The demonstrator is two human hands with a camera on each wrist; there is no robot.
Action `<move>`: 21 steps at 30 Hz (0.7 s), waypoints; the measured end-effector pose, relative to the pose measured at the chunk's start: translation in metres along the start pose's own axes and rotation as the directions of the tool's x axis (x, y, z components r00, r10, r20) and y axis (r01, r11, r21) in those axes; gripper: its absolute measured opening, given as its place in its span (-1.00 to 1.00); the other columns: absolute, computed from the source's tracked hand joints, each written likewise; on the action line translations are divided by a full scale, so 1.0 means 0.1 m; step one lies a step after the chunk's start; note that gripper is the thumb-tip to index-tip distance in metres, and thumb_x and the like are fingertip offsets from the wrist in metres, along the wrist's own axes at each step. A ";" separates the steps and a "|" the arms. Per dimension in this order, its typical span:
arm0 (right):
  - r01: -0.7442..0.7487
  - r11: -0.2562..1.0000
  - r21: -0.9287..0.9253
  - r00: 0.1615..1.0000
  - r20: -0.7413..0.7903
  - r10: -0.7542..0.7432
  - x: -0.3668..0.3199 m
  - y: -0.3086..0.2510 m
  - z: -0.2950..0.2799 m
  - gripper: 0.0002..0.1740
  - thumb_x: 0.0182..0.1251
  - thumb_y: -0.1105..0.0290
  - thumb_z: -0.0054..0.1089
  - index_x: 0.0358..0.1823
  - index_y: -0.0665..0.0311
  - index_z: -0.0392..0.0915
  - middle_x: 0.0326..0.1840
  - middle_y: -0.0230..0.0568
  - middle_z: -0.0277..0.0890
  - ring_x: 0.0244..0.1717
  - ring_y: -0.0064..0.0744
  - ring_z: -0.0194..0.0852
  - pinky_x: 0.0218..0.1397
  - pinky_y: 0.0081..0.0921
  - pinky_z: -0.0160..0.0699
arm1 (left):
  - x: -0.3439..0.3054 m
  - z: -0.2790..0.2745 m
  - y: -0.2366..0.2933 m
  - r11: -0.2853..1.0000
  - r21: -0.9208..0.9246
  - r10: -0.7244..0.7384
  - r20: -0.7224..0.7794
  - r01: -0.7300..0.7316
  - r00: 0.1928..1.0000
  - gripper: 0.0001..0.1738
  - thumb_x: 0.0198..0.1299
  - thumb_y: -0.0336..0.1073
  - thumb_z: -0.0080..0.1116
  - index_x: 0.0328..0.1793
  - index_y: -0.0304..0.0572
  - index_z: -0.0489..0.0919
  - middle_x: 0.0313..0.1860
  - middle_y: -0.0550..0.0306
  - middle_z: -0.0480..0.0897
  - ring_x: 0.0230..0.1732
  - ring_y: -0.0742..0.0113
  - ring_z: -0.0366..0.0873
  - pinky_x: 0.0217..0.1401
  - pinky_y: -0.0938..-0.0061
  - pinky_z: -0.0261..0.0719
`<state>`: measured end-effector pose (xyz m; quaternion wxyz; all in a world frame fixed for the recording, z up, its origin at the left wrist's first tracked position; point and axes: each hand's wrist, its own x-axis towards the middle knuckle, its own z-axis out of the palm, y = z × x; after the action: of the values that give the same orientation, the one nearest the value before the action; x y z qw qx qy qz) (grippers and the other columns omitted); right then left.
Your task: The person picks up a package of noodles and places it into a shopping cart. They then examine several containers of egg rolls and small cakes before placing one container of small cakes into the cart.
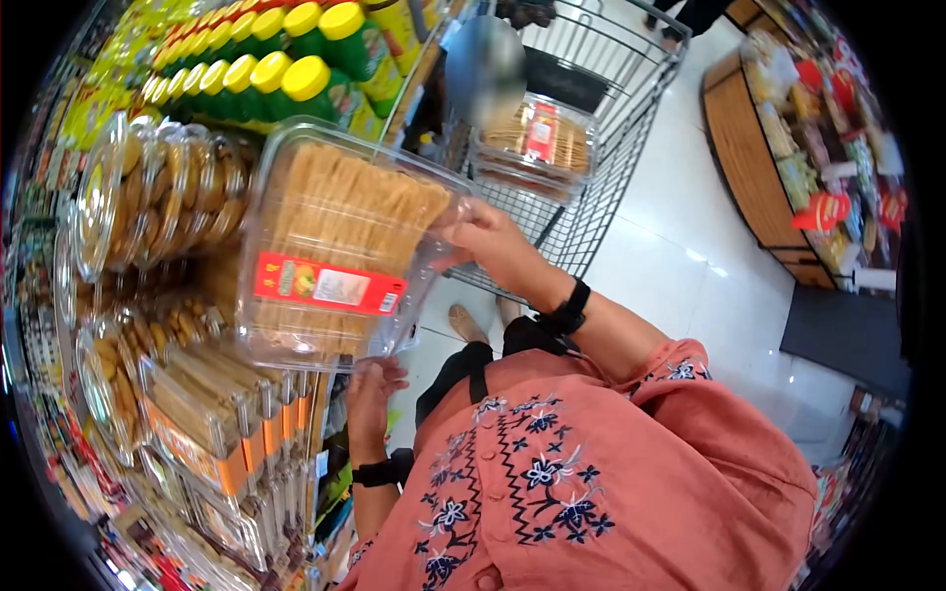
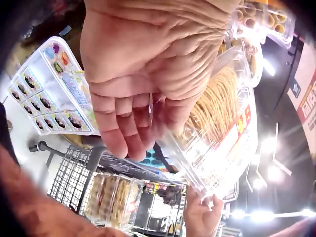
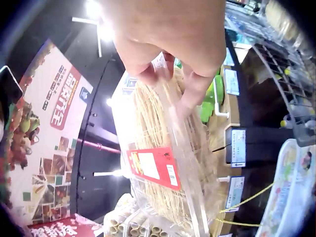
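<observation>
A clear plastic box [image 1: 345,231] of thin golden-brown snack strips, with a red label, is held tilted in front of the shelf. My right hand [image 1: 498,251] grips its right edge, fingers and thumb on either side of the rim, as the right wrist view shows closely. At the lower corner is my left hand [image 1: 371,399]. In the left wrist view, the thumb and curled fingers of that hand meet right at the box's clear rim. A shopping cart [image 1: 581,227] beyond the box carries similar stacked boxes [image 1: 537,138] with a red label.
Round tubs of cookies [image 1: 163,192], orange-labelled packs [image 1: 202,443] and yellow-capped green bottles [image 1: 310,84] fill the shelf at left. A wooden display stand [image 1: 739,148] with packaged goods stands at right across the tiled floor [image 1: 680,266].
</observation>
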<state>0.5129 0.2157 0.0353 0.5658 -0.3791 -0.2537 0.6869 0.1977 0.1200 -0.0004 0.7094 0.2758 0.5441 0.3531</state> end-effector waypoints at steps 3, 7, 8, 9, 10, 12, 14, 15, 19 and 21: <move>-0.030 1.000 0.005 0.983 -0.179 0.031 -0.31 -0.02 -0.34 -0.74 0.40 0.39 0.10 0.03 0.37 0.46 0.13 -0.20 0.48 0.18 -0.31 0.52 0.04 -0.24 0.77 | 0.09 0.13 0.02 0.990 0.125 -0.086 0.099 0.073 0.991 -0.72 0.47 -0.20 0.07 0.04 -0.31 0.51 -0.08 -0.07 0.65 -0.12 0.14 0.68 -0.08 0.33 0.70; 0.032 0.979 0.202 0.912 -0.406 0.054 -0.61 0.01 -0.82 -0.68 0.41 0.41 0.06 0.13 0.38 0.39 0.10 -0.15 0.54 0.11 -0.30 0.59 0.07 -0.22 0.77 | 0.41 0.56 0.20 0.946 0.319 -0.123 0.173 0.063 0.977 -0.68 0.47 -0.16 0.07 -0.01 -0.35 0.51 -0.11 -0.06 0.66 -0.18 0.20 0.68 -0.13 0.38 0.67; 0.051 0.977 0.208 0.894 -0.445 0.048 -0.64 0.02 -0.94 -0.69 0.41 0.40 0.05 0.10 0.37 0.42 0.07 -0.14 0.57 0.07 -0.30 0.61 0.08 -0.23 0.75 | 0.53 0.68 0.23 0.930 0.365 -0.119 0.189 0.042 0.975 -0.67 0.48 -0.15 0.07 -0.02 -0.35 0.51 -0.12 -0.05 0.66 -0.18 0.21 0.68 -0.14 0.39 0.66; 0.071 0.974 0.216 0.875 -0.483 0.043 -0.64 0.09 -1.13 -0.71 0.41 0.39 0.05 0.08 0.36 0.44 0.04 -0.13 0.59 0.02 -0.31 0.63 0.09 -0.25 0.73 | 0.71 0.77 0.23 0.917 0.400 -0.112 0.244 0.005 0.963 -0.66 0.49 -0.11 0.04 -0.01 -0.31 0.51 -0.11 -0.02 0.65 -0.16 0.27 0.67 -0.16 0.43 0.65; 0.089 0.971 0.221 0.854 -0.519 0.040 -0.63 0.12 -1.28 -0.73 0.41 0.38 0.05 0.05 0.36 0.47 0.01 -0.11 0.61 -0.02 -0.31 0.65 0.10 -0.27 0.71 | 0.85 0.90 0.27 0.924 0.383 -0.104 0.272 -0.009 0.957 -0.65 0.50 -0.10 0.03 0.01 -0.30 0.50 -0.10 0.00 0.64 -0.15 0.28 0.66 -0.16 0.44 0.65; 0.145 0.962 0.233 0.829 -0.559 0.010 -0.60 0.12 -1.55 -0.71 0.43 0.41 0.00 0.10 0.39 0.44 0.01 -0.11 0.62 -0.06 -0.31 0.68 0.06 -0.29 0.77 | 1.07 1.16 0.34 0.939 0.343 -0.085 0.321 -0.032 0.943 -0.64 0.51 -0.08 0.01 0.05 -0.29 0.49 -0.08 0.02 0.63 -0.14 0.31 0.65 -0.15 0.47 0.64; 0.207 0.949 0.236 0.807 -0.589 -0.030 -0.52 0.04 -1.79 -0.69 0.44 0.42 -0.03 0.13 0.41 0.43 0.01 -0.10 0.62 -0.06 -0.30 0.70 0.04 -0.30 0.79 | 1.17 1.31 0.40 0.925 0.378 -0.082 0.301 -0.041 0.950 -0.61 0.52 -0.05 -0.02 0.12 -0.27 0.48 -0.06 0.06 0.61 -0.14 0.36 0.64 -0.15 0.50 0.63; 0.241 0.941 0.239 0.796 -0.603 -0.050 -0.47 0.01 -1.90 -0.69 0.45 0.42 -0.03 0.13 0.42 0.43 0.01 -0.09 0.62 -0.05 -0.29 0.70 0.05 -0.30 0.79 | 1.19 1.34 0.42 0.922 0.384 -0.073 0.297 -0.049 0.952 -0.60 0.52 -0.04 -0.02 0.13 -0.27 0.48 -0.06 0.07 0.61 -0.14 0.36 0.63 -0.15 0.50 0.63; 0.338 0.895 0.292 0.737 -0.674 -0.058 -0.21 -0.09 -2.19 -0.67 0.46 0.42 -0.04 0.15 0.44 0.44 0.03 -0.05 0.61 0.00 -0.23 0.68 0.11 -0.24 0.77 | 1.18 1.17 0.32 0.903 0.429 -0.116 0.263 -0.009 0.958 -0.53 0.51 0.02 -0.02 0.19 -0.28 0.46 -0.08 0.09 0.62 -0.13 0.38 0.64 -0.14 0.50 0.65; 0.358 0.878 0.318 0.727 -0.685 -0.049 -0.04 -0.07 -2.36 -0.71 0.50 0.34 0.02 0.10 0.38 0.48 0.01 -0.12 0.60 0.01 -0.29 0.63 0.15 -0.35 0.71 | 1.06 1.06 0.28 0.895 0.445 -0.140 0.227 0.025 0.964 -0.50 0.51 0.04 -0.02 0.21 -0.30 0.46 -0.09 0.09 0.63 -0.12 0.38 0.65 -0.13 0.49 0.65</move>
<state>0.7083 0.1943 -0.0963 0.7608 -0.4311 0.0783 0.4788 0.3117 0.2211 -0.0129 0.7071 0.4474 0.5258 0.1530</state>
